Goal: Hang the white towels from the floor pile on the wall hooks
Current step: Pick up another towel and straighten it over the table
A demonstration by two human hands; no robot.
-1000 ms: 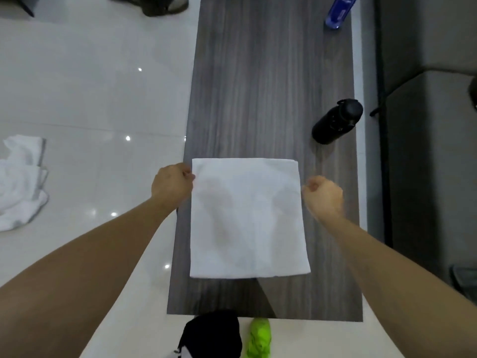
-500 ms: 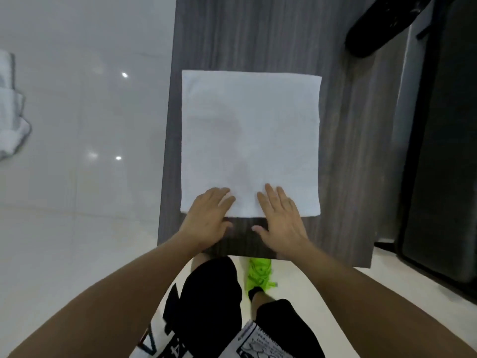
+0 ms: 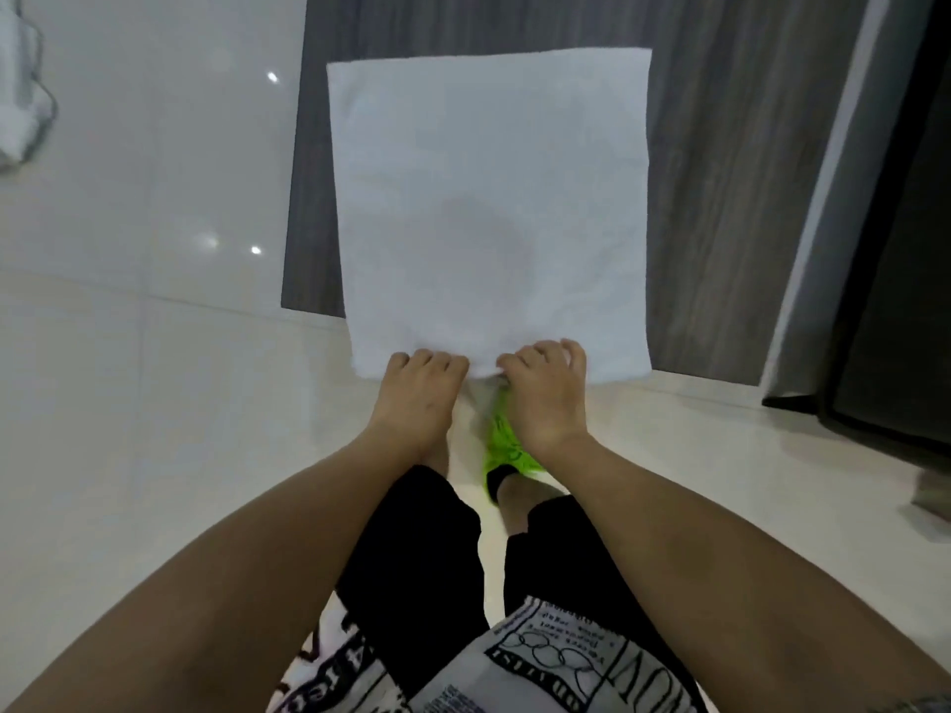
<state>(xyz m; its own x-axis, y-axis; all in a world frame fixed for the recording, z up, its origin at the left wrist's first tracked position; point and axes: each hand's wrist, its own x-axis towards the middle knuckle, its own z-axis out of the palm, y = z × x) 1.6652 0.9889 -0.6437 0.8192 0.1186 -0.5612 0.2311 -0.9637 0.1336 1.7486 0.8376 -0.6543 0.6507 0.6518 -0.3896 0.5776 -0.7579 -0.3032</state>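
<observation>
From the head camera, both hands grip the near edge of a folded white towel [image 3: 489, 213] side by side. The left hand [image 3: 418, 391] has its fingers curled over that edge; the right hand [image 3: 546, 391], just beside it, pinches the same edge with fingers bent. Beyond the hands the towel lies flat on the dark wood counter [image 3: 720, 146], its near edge overhanging the counter's end. Far to the left hand's side, more white towels [image 3: 20, 95] lie on the glossy floor [image 3: 144, 378].
</observation>
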